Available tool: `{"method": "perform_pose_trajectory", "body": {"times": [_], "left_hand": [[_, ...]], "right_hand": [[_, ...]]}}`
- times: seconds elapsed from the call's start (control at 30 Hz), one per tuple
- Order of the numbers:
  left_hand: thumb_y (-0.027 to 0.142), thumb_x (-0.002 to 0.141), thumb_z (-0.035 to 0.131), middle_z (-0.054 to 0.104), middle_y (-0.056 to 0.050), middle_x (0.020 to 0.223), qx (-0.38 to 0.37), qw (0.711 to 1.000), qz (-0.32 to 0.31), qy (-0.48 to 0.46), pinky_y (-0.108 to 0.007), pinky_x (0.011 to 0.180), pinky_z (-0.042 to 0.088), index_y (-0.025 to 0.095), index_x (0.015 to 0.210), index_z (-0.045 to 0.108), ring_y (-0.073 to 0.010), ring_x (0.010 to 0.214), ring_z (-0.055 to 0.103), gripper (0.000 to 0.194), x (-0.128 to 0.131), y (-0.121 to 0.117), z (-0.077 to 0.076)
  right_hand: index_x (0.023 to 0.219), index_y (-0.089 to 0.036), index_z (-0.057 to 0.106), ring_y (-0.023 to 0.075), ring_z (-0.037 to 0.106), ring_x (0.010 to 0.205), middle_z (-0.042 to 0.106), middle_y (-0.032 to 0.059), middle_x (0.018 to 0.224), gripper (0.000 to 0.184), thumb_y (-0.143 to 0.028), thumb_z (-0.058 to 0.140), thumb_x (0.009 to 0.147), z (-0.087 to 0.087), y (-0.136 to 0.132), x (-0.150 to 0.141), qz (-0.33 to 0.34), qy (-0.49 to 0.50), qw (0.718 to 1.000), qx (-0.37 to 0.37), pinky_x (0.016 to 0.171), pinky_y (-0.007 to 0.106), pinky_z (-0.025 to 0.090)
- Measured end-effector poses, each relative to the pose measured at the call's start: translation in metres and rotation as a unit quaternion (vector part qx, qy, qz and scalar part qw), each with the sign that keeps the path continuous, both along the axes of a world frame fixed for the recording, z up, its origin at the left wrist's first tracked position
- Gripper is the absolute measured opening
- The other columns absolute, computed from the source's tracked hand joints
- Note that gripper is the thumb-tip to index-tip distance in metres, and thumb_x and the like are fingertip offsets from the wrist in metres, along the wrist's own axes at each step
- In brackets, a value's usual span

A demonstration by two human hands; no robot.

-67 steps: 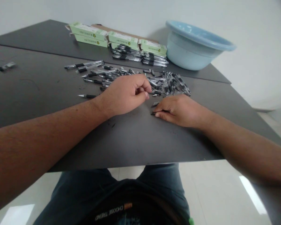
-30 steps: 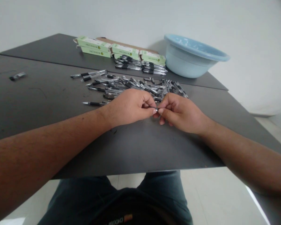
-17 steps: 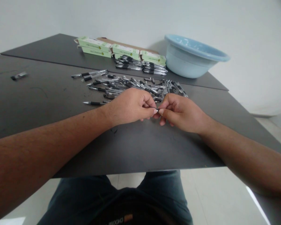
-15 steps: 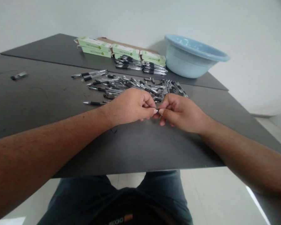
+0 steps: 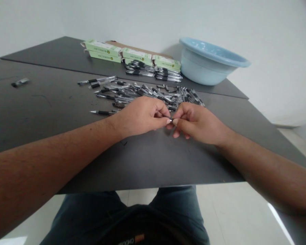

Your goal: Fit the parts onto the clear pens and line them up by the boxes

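Note:
My left hand [image 5: 145, 115] and my right hand [image 5: 197, 122] meet fingertip to fingertip over the grey table. Between their pinched thumbs and forefingers sits a small dark pen part [image 5: 171, 119] with a shiny tip; most of it is hidden by the fingers. Just beyond the hands lies a loose heap of clear pens [image 5: 153, 93] with black grips, in mixed directions. One pen [image 5: 102, 112] with a silver tip lies beside my left wrist, its other end partly behind the hand.
Green and white boxes [image 5: 104, 51] stand in a row at the back, with stacked pens [image 5: 142, 69] before them. A light-blue basin [image 5: 209, 64] is at the back right. Clear and black pieces [image 5: 20, 82] lie far left. The table's front edge [image 5: 153, 186] is near my lap.
Both hands stay almost in place, still pinching the small part. The fingers of my right hand have shifted very slightly.

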State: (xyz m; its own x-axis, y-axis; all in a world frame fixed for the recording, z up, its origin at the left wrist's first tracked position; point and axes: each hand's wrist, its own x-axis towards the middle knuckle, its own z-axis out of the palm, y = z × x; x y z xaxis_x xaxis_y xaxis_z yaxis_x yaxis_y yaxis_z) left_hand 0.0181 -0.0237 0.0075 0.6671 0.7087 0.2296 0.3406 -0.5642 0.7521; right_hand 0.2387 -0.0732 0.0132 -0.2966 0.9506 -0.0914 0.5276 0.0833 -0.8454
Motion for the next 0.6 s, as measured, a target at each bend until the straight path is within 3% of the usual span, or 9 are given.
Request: {"method": "perform_pose_trajectory", "body": {"times": [0.13,0.33,0.6], "left_hand": [[0.023,0.086,0.072,0.078,0.000,0.077,0.029,0.998,0.019,-0.056,-0.022,0.064,0.048,0.017,0.095,0.078,-0.0126,0.068,0.070,0.012,-0.0005,0.0012,-0.0024],[0.022,0.088,0.071,0.080,-0.002,0.086,0.045,0.996,0.003,-0.078,-0.025,0.075,0.053,0.018,0.097,0.078,-0.0148,0.079,0.073,0.012,0.0006,-0.0015,-0.0047],[0.028,0.090,0.070,0.075,-0.002,0.086,0.238,0.971,0.008,-0.038,-0.029,0.076,0.049,0.018,0.093,0.074,-0.0169,0.081,0.068,0.011,0.0007,0.0006,-0.0095]], "right_hand": [[0.098,-0.022,0.057,0.0172,0.076,0.069,0.080,0.0057,0.094,0.016,-0.031,0.070,0.096,-0.0031,0.0038,-0.0007,0.002,0.083,0.996,-0.026,0.044,0.022,0.052],[0.097,-0.018,0.067,0.0135,0.073,0.069,0.078,0.0052,0.091,0.010,-0.028,0.068,0.096,-0.0051,0.0064,-0.0038,0.010,0.099,0.994,-0.047,0.050,0.020,0.057],[0.094,-0.017,0.070,0.0119,0.068,0.060,0.076,0.0026,0.078,0.015,-0.032,0.070,0.094,-0.0018,0.0044,-0.0081,0.015,0.094,0.995,-0.031,0.053,0.023,0.057]]}}
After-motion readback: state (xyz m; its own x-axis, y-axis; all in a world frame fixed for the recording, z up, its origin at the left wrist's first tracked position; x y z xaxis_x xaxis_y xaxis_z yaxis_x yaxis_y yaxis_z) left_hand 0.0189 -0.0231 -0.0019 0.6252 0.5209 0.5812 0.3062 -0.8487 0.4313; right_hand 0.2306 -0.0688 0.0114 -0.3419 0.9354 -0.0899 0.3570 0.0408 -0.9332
